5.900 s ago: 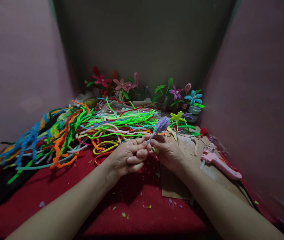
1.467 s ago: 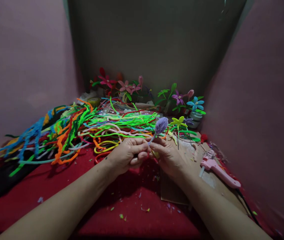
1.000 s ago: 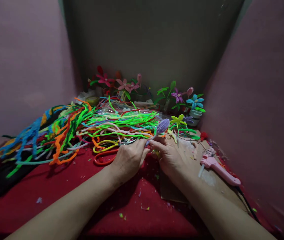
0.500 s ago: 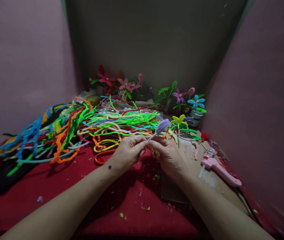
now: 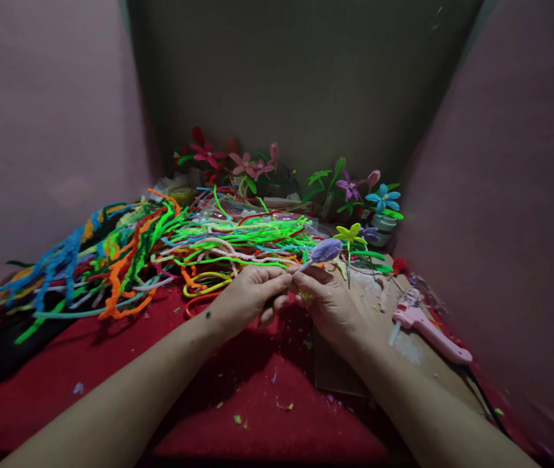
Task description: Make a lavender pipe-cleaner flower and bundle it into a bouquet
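Note:
A fuzzy purple pipe-cleaner bud (image 5: 327,251) on a thin stem points up and to the right between my hands. My left hand (image 5: 260,292) pinches the lower end of the stem between thumb and fingers. Close against it, my right hand (image 5: 326,299) grips the same stem just below the bud, its fingertips partly hidden behind the thumb. Just beyond the bud stands a yellow pipe-cleaner flower (image 5: 349,235) on a green stem. Behind my hands lies a pile of loose pipe cleaners (image 5: 257,234), mostly bright green.
A pink glue gun (image 5: 430,333) lies on a cardboard sheet (image 5: 339,370) at right, its black cord running toward me. Finished flowers, including a blue one (image 5: 382,199) by a white jar (image 5: 384,227), stand along the back wall. Scraps dot the red cloth (image 5: 238,429).
The purple bud has shifted slightly right and down and turned, showing a broader side. My hands stay together on the stem, with the left fingers shifted a little.

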